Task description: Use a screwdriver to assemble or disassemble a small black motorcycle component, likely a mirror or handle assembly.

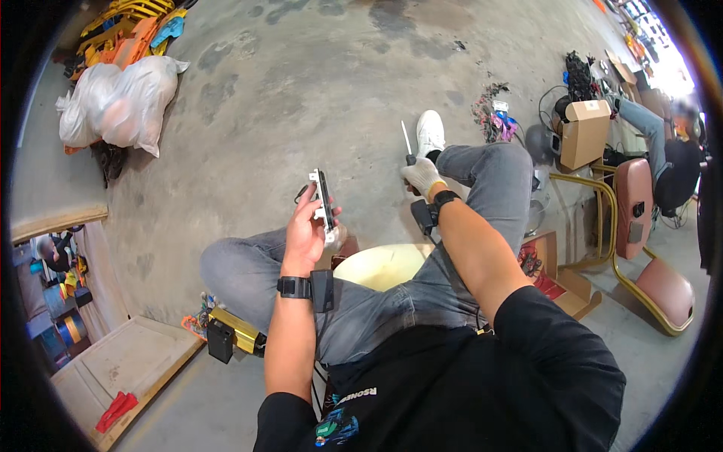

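My bare left hand (303,235) holds a narrow black and white device part (324,197) on edge over my left knee, its fingers wrapped round it. White tabs stick out at its ends, and a short dark loop shows beside it. In my right hand (424,176), which wears a pale work glove, is a screwdriver (407,145) with a dark handle; its bare shaft points away from me, apart from the part. Below and between the hands, a pale yellow tub (376,265) stands between my legs.
White plastic bags (124,105) lie at the far left. An open cardboard box (557,279) and a brown chair (633,211) stand on the right, near another carton (585,134). Wire scraps (493,113) lie beyond my right knee. Another person sits at the far right.
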### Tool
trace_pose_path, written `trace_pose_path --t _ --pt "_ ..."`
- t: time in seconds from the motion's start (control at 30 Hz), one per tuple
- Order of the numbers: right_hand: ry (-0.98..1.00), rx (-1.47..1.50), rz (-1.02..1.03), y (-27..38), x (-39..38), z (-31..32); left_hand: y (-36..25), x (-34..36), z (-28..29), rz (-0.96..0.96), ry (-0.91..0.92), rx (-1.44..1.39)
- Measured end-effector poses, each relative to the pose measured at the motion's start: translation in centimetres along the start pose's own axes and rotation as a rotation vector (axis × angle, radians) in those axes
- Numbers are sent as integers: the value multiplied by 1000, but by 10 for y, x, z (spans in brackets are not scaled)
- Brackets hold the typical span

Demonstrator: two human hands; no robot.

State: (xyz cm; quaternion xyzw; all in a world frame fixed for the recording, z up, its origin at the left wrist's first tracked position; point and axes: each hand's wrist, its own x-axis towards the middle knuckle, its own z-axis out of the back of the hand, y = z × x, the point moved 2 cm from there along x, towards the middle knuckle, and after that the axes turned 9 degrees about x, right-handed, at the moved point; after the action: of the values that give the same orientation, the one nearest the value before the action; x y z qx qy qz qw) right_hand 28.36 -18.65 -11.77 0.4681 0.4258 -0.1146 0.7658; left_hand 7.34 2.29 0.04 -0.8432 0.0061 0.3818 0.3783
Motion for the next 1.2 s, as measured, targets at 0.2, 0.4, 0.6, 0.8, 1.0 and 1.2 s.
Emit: trace_pose_path --t 0.2,0.4,0.6,0.8,1.0,1.2 --pt "-59 72 11 10 11 -10 1 2 -3 50 41 6" --pt "-139 19 59 20 4 -5 -1 3 -7 61 43 -2" --pt "-210 110 230 55 -28 2 -8 3 -14 35 154 -48" --pt "224 216 414 112 -107 -6 -16 -8 -22 34 288 -87" --pt "643 -97 443 116 -169 -3 -21 -15 -40 179 652 21" --pt "624 171 401 104 -185 -5 -35 -29 -39 24 634 -49"
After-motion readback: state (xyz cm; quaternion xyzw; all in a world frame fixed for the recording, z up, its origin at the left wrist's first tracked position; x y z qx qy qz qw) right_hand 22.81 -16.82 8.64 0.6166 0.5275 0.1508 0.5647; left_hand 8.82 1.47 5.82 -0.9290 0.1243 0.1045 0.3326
